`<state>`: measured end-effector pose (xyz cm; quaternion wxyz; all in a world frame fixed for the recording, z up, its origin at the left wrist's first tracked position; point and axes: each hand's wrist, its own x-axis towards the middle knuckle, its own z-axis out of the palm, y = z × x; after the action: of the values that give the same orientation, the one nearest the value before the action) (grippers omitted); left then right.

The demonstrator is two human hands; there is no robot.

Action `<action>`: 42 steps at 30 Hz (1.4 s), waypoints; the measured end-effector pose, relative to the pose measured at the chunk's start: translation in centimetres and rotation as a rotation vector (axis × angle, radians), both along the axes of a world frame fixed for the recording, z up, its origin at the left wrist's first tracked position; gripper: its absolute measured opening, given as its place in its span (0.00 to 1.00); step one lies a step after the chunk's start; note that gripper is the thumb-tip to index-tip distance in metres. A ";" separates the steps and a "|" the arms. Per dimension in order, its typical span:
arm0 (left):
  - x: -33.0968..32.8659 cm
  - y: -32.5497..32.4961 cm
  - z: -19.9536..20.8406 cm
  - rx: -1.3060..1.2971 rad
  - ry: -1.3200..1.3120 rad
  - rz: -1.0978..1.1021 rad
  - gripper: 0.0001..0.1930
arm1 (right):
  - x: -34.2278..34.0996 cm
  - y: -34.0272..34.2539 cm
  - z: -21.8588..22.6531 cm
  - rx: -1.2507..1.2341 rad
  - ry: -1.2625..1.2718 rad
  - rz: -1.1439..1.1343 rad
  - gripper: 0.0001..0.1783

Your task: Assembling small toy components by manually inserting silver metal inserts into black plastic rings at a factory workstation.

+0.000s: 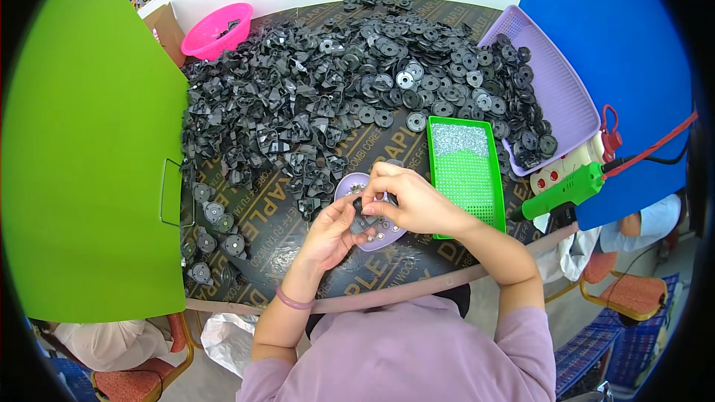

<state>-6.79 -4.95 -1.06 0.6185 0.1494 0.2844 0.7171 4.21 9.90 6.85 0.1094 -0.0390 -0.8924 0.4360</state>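
Over a small purple bowl (375,244), my left hand (325,238) grips a black plastic part (362,223) between thumb and fingers. My right hand (410,195) comes in from the right with its fingertips pinched together at the top of that same part. Whatever sits in the right fingertips is too small and covered to name. Several small shiny metal pieces lie in the bowl, partly hidden beneath both hands.
Heaped black angular parts (261,97) and round black discs (428,82) cover the table's far side. A green tray (500,197) of small metal pieces, a green electric screwdriver (573,192) and a purple basket (570,93) stand right. Several assembled parts (214,213) lie left, below a pink colander (216,33).
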 end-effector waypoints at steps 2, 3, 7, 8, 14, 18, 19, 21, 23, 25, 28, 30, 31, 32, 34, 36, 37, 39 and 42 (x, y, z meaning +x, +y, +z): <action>-0.1 0.1 -0.2 0.003 0.009 -0.022 0.19 | 0.0 0.2 -0.2 -0.015 -0.048 0.004 0.05; -0.1 0.1 -0.2 0.012 0.008 -0.035 0.19 | 0.0 0.2 -0.4 -0.017 -0.029 0.001 0.06; 0.1 0.1 0.0 -0.002 0.015 -0.005 0.20 | -0.2 0.0 -0.5 -0.066 0.020 -0.027 0.08; 0.1 0.1 0.1 -0.002 0.014 -0.004 0.20 | -0.2 0.0 -0.4 -0.066 0.019 -0.027 0.08; -0.1 0.0 -0.1 0.042 -0.052 -0.068 0.19 | 0.7 2.3 -1.5 -0.609 0.160 0.033 0.12; -0.3 -0.3 -0.4 0.000 -0.075 -0.068 0.18 | 1.6 1.7 0.0 -0.614 0.161 -0.081 0.11; -0.3 -0.3 -0.5 0.002 -0.084 -0.095 0.17 | 1.8 1.3 0.1 -0.581 0.177 -0.147 0.12; 0.0 -0.1 -0.2 0.006 -0.081 -0.115 0.17 | 2.1 0.8 -0.3 -0.634 0.250 -0.120 0.14; 0.1 0.0 -0.4 0.017 -0.078 -0.154 0.17 | 2.2 0.0 -0.4 -0.695 0.357 -0.149 0.17; 0.1 0.0 -0.7 0.021 -0.087 -0.169 0.17 | 2.4 0.1 0.1 -0.422 0.330 -0.192 0.16; 0.1 0.1 -0.5 0.052 -0.101 -0.202 0.17 | 2.5 -0.1 0.1 -0.164 0.308 -0.256 0.14; 0.2 0.1 -0.6 0.078 -0.104 -0.216 0.16 | 2.5 -0.4 0.1 -0.181 0.317 -0.276 0.13; 0.3 0.1 -0.8 0.081 -0.102 -0.196 0.16 | 2.5 -0.6 0.1 0.000 0.395 -0.273 0.13; 0.3 0.1 -0.9 0.083 -0.100 -0.176 0.16 | 2.5 -0.9 0.2 0.181 0.471 -0.268 0.12; 0.7 0.1 -1.0 0.084 -0.111 -0.138 0.16 | 2.5 -1.8 0.1 0.286 0.537 -0.257 0.13; 0.9 0.2 -1.1 0.083 -0.121 -0.098 0.15 | 2.7 -2.9 -0.1 0.376 0.593 -0.226 0.14; 0.9 0.2 -1.2 0.139 -0.140 -0.101 0.15 | 2.8 -3.3 -0.2 0.382 0.540 -0.215 0.13; 0.8 0.2 -1.5 0.195 -0.160 -0.101 0.14 | 2.9 -3.6 -0.8 0.363 0.534 -0.183 0.12; 0.7 0.2 -2.0 0.196 -0.168 -0.079 0.13 | 3.2 -3.6 -1.5 0.380 0.511 -0.118 0.08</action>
<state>-6.11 -4.78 -3.08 0.6503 0.1597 0.1539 0.7266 7.38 6.26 5.36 0.3604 0.0414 -0.8976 0.2504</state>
